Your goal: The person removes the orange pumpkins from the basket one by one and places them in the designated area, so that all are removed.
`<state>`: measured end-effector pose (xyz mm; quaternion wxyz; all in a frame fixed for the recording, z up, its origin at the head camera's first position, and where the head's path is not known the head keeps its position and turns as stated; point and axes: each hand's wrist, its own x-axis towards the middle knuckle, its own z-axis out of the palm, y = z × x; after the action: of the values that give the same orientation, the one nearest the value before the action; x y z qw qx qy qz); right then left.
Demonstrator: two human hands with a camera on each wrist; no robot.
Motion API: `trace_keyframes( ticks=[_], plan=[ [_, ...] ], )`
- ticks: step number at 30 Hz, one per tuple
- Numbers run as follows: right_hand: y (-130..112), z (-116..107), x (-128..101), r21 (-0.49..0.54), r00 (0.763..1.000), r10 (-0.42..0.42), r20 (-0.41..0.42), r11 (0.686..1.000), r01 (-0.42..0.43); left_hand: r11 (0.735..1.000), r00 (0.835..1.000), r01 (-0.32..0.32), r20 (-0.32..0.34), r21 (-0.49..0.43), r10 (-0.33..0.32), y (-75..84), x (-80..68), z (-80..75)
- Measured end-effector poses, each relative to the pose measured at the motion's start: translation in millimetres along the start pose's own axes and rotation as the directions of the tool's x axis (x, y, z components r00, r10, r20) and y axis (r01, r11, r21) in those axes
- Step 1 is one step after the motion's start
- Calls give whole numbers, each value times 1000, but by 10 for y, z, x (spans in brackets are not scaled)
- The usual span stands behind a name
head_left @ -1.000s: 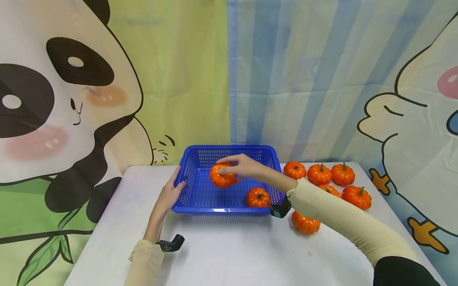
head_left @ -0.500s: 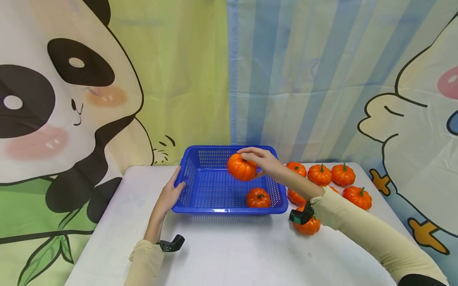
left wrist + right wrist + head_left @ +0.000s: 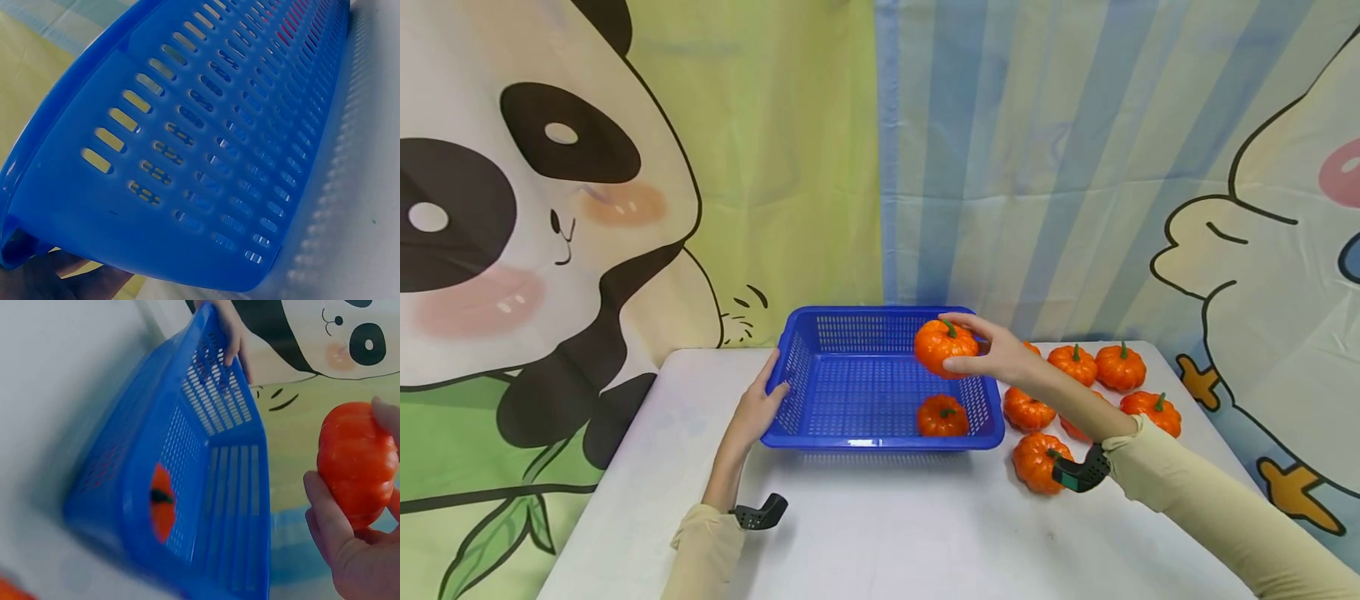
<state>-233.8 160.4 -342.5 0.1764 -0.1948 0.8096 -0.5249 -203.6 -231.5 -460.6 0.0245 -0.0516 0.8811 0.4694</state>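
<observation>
A small orange pumpkin (image 3: 934, 350) with a green stem is held in my right hand (image 3: 1003, 357), above the right end of the blue mesh basket (image 3: 868, 442). In the right wrist view, the thumb and fingers grip the pumpkin (image 3: 355, 462) from its sides, above and apart from the basket rim (image 3: 265, 506). A second pumpkin (image 3: 942, 417) lies inside the basket at its front right corner. At the basket's left end, my left hand (image 3: 756, 412) holds the rim. The left wrist view shows the basket's perforated wall (image 3: 206, 125), with part of that hand in the lower left corner.
On the white table (image 3: 865, 533), several more pumpkins (image 3: 1120, 367) stand right of the basket, partly covered by the right forearm. The nearest pumpkin (image 3: 1036, 462) sits off the basket's front right corner. A printed curtain (image 3: 947, 167) hangs behind the table.
My right hand has carried the pumpkin from over the basket's middle rightward to its right end. The pumpkin has turned, and its stem now shows. The left hand and basket have stayed put.
</observation>
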Motion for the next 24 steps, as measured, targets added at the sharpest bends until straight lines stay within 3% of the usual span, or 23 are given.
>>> trace_keyframes(
  ticks=[4, 8, 15, 17, 24],
  plan=[
    [134, -50, -199, -169, 994, -10, -108, 986, -9, 1000, 1000, -4, -3, -1, 4, -8, 3, 4],
    [228, -88, -403, -249, 974, 24, -225, 965, -81, 1000, 1000, -8, -6, 1, 8, -5, -3, 5],
    [387, -196, -726, -254, 945, 20, -327, 961, -109, 1000, 1000, 1, 7, -13, -1, 13, -8, -16],
    [427, -223, -799, -272, 934, 48, -354, 950, -152, 1000, 1000, 4, 10, -20, -4, 16, -12, -25],
    [609, -278, -1120, -227, 871, 145, -470, 933, -278, 1000, 1000, 0, 5, -17, 0, 14, -6, 4]
  ],
)
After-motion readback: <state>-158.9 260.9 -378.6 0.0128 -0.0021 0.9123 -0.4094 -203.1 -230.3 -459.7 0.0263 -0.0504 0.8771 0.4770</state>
